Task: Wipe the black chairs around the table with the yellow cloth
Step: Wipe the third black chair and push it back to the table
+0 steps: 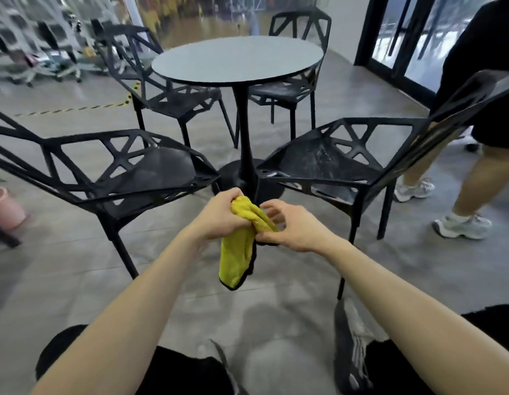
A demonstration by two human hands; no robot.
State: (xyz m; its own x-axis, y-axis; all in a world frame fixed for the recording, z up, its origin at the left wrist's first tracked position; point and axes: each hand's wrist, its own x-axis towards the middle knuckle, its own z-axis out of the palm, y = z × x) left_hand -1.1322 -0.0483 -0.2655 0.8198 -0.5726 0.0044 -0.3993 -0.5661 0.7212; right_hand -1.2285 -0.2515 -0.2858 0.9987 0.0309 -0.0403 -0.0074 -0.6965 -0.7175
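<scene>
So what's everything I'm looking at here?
black chairs: four, black, around the table; two near, two far
table: one, grey round top on a black pedestal, centre
yellow cloth: one, yellow with dark edging, hanging from the hands
bucket: one, pink, floor at far left
office chairs: several, blurred, back left
floor tape: yellow-black stripe, left
other person: one, black top, tan trousers, right
left hand: grips the cloth
right hand: pinches the cloth

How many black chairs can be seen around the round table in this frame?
4: near left chair, near right chair, far left chair, and far right chair behind the table. None looks hidden.
</scene>
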